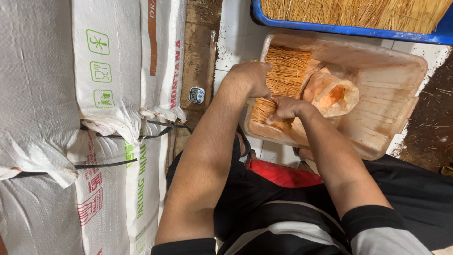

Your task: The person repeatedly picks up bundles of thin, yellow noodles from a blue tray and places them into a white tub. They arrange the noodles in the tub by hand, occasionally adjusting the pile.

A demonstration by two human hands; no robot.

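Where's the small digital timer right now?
In the head view, the timer lies left of the tray, on the wooden strip beside the white sacks.

Orange-tan sticks in a pale orange-stained tray; blue crate.

Both my forearms reach forward and converge, bare from the elbows down, dark sleeves bunched at the upper arms. My left hand sits knuckles-up, fingers curled under and pressed down, wrist bent slightly inward. My right hand is just beside it, a little nearer to me, fist-like, fingers tucked and gripping, wrist straight.
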